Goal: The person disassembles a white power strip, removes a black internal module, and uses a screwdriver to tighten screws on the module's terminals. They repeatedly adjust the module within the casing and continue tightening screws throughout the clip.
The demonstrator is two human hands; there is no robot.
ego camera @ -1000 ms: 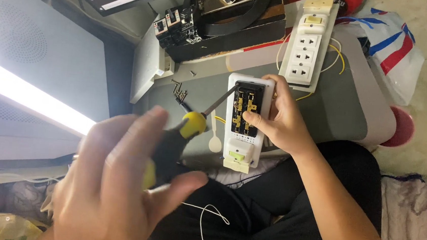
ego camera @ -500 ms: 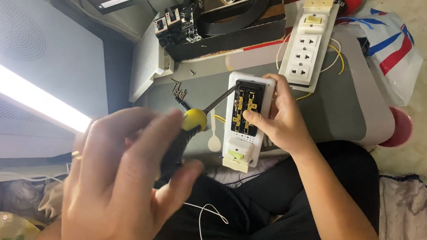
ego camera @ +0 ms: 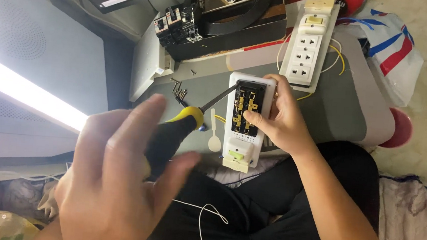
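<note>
Left hand (ego camera: 117,178) is wrapped around a yellow-black screwdriver (ego camera: 182,125), tip at 2 o'clock poking the opened power strip (ego camera: 246,120); right hand (ego camera: 279,120) grips that strip.

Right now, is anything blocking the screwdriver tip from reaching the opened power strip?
Nothing visible does. The left hand holds the screwdriver, and its tip already meets the upper left corner of the opened power strip. The right hand grips the strip's far side, clear of the shaft.
</note>
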